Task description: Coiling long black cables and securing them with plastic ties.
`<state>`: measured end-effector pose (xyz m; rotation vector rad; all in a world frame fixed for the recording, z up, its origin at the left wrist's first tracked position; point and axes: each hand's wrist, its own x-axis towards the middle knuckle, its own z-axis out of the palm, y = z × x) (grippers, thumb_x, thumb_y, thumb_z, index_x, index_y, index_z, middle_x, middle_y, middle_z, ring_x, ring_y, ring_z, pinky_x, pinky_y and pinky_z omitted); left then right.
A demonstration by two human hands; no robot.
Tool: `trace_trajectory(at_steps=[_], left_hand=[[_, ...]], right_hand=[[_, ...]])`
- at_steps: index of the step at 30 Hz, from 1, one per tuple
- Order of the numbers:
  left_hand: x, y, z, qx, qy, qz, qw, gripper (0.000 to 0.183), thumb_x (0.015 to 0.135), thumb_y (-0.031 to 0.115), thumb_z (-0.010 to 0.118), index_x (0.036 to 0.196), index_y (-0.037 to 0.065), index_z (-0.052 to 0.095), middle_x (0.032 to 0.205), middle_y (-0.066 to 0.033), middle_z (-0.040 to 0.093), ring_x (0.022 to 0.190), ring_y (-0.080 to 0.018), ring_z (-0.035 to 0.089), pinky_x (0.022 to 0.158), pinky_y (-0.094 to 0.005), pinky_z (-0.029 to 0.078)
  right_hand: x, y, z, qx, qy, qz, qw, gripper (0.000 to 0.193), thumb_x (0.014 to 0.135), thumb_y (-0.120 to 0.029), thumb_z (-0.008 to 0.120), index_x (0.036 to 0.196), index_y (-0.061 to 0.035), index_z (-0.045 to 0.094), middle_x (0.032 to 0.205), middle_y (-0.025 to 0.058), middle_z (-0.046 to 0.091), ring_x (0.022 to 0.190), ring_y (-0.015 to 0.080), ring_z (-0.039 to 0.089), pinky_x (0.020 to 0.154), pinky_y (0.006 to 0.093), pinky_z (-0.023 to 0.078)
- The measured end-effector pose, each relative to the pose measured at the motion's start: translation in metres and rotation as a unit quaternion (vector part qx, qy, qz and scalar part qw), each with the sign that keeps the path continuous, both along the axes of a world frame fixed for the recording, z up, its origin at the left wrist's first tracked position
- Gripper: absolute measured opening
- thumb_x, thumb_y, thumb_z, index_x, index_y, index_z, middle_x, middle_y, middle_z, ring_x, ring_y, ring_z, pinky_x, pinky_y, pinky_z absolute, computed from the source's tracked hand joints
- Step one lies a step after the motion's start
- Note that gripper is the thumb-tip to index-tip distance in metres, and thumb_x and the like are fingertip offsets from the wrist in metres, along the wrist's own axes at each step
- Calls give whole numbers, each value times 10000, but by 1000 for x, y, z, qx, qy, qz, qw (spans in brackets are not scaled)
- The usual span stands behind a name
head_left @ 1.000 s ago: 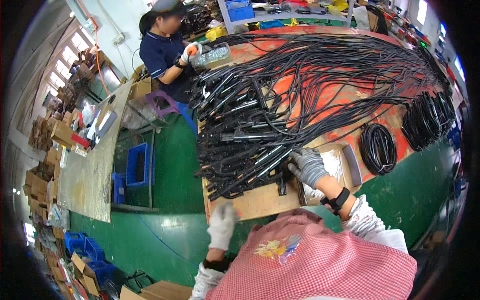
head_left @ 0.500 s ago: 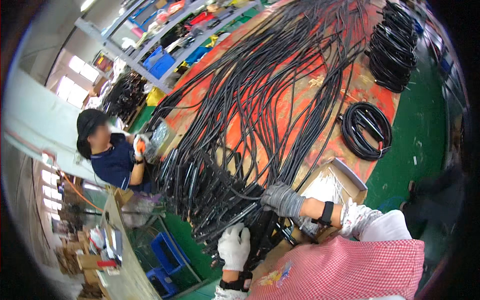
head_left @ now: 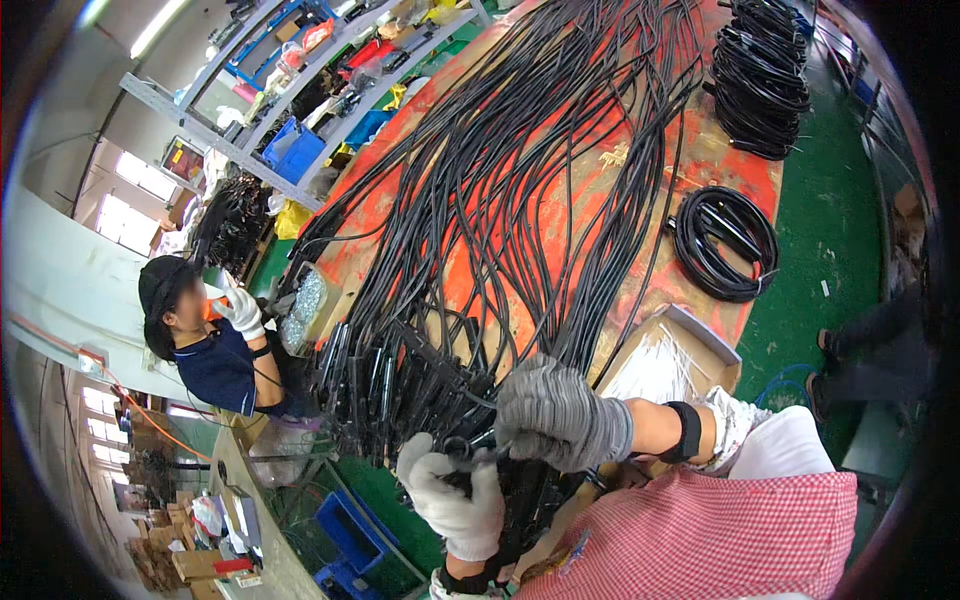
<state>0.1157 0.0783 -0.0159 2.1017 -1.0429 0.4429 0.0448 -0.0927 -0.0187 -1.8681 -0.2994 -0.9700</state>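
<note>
Left of the open carton (head_left: pixel 712 355), a dark piece (head_left: pixel 478 440) is showing between the left hand (head_left: pixel 455 500) and right hand (head_left: pixel 555 415); it might snag, since black parts (head_left: pixel 375 395) are crowding close. The left is curving upward, thumb and fingers part-spread; the right is curling inward, fingertips hidden. Whether either is gripping, I cannot tell. Beyond and left of the carton, black cables (head_left: pixel 490 160) are crossing and could drag neighbours.

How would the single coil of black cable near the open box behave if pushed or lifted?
The coil would probably flex and sag, judging by its smooth, curved loops. Its many packed turns suggest it may feel heavy. Lying flat on the table, it seems unlikely to roll.
</note>
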Motion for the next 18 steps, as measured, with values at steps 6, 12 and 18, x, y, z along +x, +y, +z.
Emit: trace_trajectory(at_steps=[6, 12, 18], left_hand=[[-33, 89, 46, 144, 319, -114, 930, 267, 764, 96, 634, 1004, -5, 572, 809, -73, 592, 666, -200, 575, 625, -299, 470], [-66, 198, 91, -227, 370, -85, 897, 189, 858, 150, 540, 817, -34, 526, 548, 31, 324, 465, -106, 364, 452, -275, 362], [-62, 346, 102, -639, 299, 46, 707, 203, 772, 86, 506, 967, 30, 521, 645, -5, 467, 548, -127, 451, 529, -283, 420]], right_hand=[[-9, 66, 42, -50, -71, 47, 995, 198, 766, -273, 622, 869, -108, 581, 822, 50, 564, 798, 261, 552, 732, 402, 399], [13, 118, 25, -130, 54, 2, 990, 368, 840, -423, 532, 725, -83, 607, 631, 102, 571, 606, 320, 567, 540, 397, 430], [-18, 91, -27, -201, 174, -106, 958, 399, 872, -402, 488, 706, -46, 560, 624, 166, 530, 613, 340, 559, 565, 427, 427]])
